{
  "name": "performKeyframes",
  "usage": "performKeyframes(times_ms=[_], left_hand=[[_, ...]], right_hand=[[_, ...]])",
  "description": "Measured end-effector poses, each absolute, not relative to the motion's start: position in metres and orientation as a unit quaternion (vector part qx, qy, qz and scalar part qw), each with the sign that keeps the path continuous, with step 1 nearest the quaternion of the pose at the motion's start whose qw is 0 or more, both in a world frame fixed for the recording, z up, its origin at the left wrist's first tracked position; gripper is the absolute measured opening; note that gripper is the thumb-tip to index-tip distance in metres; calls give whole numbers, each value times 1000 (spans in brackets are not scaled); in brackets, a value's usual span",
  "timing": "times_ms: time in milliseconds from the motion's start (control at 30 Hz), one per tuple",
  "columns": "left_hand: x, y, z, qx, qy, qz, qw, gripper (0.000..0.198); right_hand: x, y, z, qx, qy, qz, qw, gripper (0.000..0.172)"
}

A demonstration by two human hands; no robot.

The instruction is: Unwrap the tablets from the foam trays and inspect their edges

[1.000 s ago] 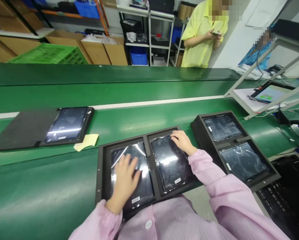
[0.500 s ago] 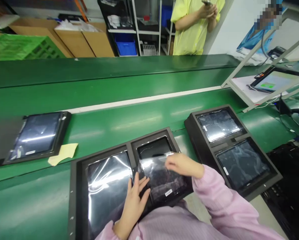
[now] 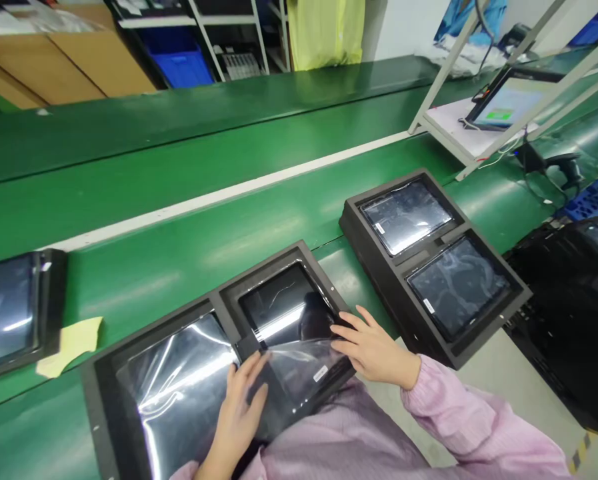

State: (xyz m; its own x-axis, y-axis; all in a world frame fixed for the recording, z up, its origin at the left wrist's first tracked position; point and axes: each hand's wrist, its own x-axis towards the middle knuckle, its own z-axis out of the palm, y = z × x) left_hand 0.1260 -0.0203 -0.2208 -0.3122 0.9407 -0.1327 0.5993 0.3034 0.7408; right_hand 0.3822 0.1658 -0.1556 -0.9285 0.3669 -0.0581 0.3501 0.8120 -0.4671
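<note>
The left hand is palm down, its fingers stretched forward and slightly right, close together, with the thumb held apart on the inner side. The right arm comes in from the lower right, sleeved to the wrist. The right hand points leftward, back upward, its fingers fanned and slightly bent; its grip is unclear.

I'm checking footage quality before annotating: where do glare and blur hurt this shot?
In the head view, white glare streaks cross the left screen in the near tray, a bright band crosses the right screen, pale sheen marks the green belt; the white label is too blurred to read.
</note>
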Motion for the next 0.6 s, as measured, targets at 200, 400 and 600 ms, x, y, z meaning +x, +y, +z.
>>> performKeyframes(times_ms=[200,400,600], left_hand=[[116,14,-216,613,744,239,120,68],[106,27,-210,658,719,201,91,79],[98,24,-216,621,727,248,158,75]], right_hand=[[360,157,-167,-204,-953,218,44,38],[308,183,-150,-262,-716,640,93,62],[261,221,-141,-393,-337,832,199,28]])
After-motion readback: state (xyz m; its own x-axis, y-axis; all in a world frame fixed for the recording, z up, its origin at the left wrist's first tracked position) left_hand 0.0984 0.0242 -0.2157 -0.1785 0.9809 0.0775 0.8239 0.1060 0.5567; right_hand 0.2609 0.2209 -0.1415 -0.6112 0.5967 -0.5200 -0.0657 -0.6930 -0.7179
